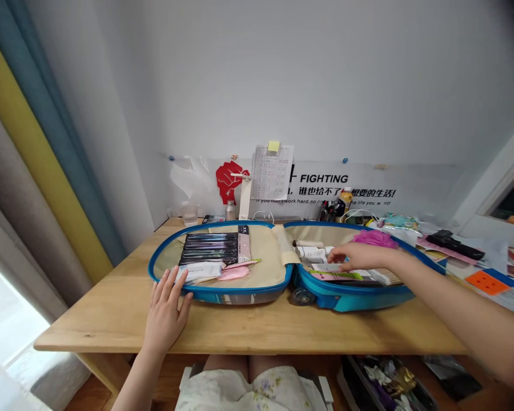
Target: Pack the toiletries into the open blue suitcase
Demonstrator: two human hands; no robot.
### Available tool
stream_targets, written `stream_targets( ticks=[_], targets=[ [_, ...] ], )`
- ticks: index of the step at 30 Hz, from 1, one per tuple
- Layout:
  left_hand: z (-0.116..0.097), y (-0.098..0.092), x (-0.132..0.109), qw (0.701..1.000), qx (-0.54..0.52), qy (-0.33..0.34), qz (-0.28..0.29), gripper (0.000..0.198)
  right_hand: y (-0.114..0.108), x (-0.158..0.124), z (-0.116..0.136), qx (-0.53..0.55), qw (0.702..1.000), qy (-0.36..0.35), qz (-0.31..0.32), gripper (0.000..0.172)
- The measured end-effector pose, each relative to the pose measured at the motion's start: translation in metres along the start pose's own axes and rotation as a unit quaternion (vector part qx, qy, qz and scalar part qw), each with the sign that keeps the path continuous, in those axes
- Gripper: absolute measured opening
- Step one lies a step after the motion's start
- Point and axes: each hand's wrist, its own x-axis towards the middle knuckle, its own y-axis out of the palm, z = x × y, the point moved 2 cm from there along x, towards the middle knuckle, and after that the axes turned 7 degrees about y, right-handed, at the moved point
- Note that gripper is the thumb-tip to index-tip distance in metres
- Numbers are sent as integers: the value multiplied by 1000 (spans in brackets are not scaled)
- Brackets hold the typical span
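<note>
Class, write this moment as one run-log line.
left hand: at near rim of open suitcase; right hand: over its right half; right grip: unclear

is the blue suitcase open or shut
Open: the blue suitcase lies unfolded on the wooden table, its two halves side by side, their insides facing up.
</note>
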Motion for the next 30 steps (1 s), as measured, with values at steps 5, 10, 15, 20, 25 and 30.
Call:
stream_targets(
  ticks=[5, 10, 15, 20, 25, 30],
  targets=[
    [-1, 0, 0, 1000, -3, -3, 4, 55, 22, -6, -14, -34, 999, 41, -8, 46],
    [0, 1, -1, 1000, -1, -4, 9, 55, 27, -6, -11, -59, 997, 49, -7, 37],
    [1, 1, -1, 1000, 2, -3, 12, 56, 30, -4, -15, -48, 998, 37, -11, 34],
    [0, 0, 0, 1000, -3, 0, 5, 56, 34, -4, -21, -16, 999, 42, -12, 27],
    [0, 0, 0, 1000, -3, -1, 8, 56, 34, -5, -25, 20, 998, 51, 0, 29],
    [1, 0, 0, 1000, -1, -2, 9, 56, 36, -4, -26, 17, 998, 57, 13, 31]
  ],
)
